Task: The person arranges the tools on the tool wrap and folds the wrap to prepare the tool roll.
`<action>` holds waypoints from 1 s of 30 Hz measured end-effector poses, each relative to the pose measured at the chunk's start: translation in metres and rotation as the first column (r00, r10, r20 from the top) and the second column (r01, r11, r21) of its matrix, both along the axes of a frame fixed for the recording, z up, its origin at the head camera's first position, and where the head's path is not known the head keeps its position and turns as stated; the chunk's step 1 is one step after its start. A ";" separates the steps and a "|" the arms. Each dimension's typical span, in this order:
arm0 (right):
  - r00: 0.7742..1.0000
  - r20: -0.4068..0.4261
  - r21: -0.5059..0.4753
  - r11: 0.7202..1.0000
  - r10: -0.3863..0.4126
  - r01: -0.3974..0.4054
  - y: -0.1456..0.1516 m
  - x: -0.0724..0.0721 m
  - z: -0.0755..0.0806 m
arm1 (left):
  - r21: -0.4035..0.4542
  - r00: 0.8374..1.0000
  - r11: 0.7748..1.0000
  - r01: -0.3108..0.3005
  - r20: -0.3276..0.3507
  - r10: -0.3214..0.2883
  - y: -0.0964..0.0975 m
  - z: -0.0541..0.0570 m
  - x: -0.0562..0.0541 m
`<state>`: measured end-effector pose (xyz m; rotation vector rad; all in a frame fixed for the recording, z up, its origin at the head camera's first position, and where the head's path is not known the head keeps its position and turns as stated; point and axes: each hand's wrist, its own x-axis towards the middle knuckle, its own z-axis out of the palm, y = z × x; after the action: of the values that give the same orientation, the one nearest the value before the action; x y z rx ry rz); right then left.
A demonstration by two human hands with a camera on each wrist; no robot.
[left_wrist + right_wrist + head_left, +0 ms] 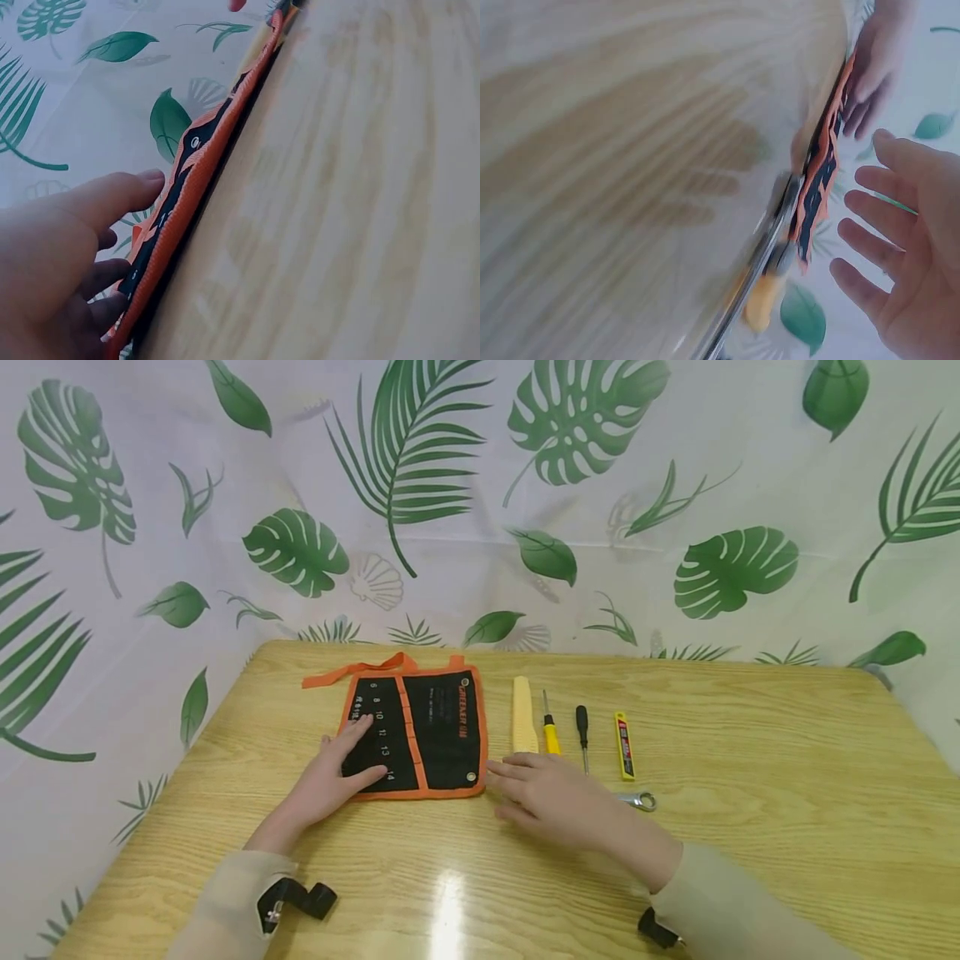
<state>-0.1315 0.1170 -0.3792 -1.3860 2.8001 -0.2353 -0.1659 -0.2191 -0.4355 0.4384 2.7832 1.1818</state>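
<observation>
A black tool pouch (450,718) with orange edging and numbered pockets lies flat on the table. My left hand (330,781) rests on its left part with fingers spread. My right hand (558,797), fingers extended, hovers at the pouch's lower right edge; whether it touches the edge I cannot tell. A wrench (641,801) lies by the right hand, its shaft hidden under it in the head view. The right wrist view shows the wrench's metal shaft (739,300) on the tabletop, with that hand apart from it.
Right of the pouch lie a long pale yellow object (523,714), a yellow-handled screwdriver (551,735), a black-handled screwdriver (582,722) and a narrow yellow labelled case (624,746). An orange strap (337,677) trails from the pouch's top. Leaf-patterned cloth (450,593) hangs behind the table.
</observation>
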 end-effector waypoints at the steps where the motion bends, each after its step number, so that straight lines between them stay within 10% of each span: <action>1: 1.000 -0.001 -0.031 1.000 0.000 -0.001 0.004 0.000 0.001 | 0.017 1.000 1.000 -0.011 0.004 0.011 -0.001 -0.001 0.001; 10: 0.997 -0.026 -0.209 0.976 -0.071 0.064 0.041 0.003 -0.006 | 0.105 0.998 0.994 -0.031 -0.046 0.036 -0.005 -0.002 0.007; 19: 0.975 0.036 -0.193 0.956 -0.219 0.222 0.080 0.012 -0.006 | -0.017 0.972 0.977 0.210 -0.106 -0.211 -0.009 -0.001 0.008; 30: 0.956 0.154 -0.131 0.953 -0.251 0.272 0.110 0.009 -0.010 | -0.163 0.956 0.952 0.260 -0.099 -0.278 -0.012 -0.007 0.008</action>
<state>-0.1223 0.2268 -0.3890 -0.9697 2.8943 -0.5339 -0.1576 -0.2310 -0.4421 0.8692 2.7677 0.9091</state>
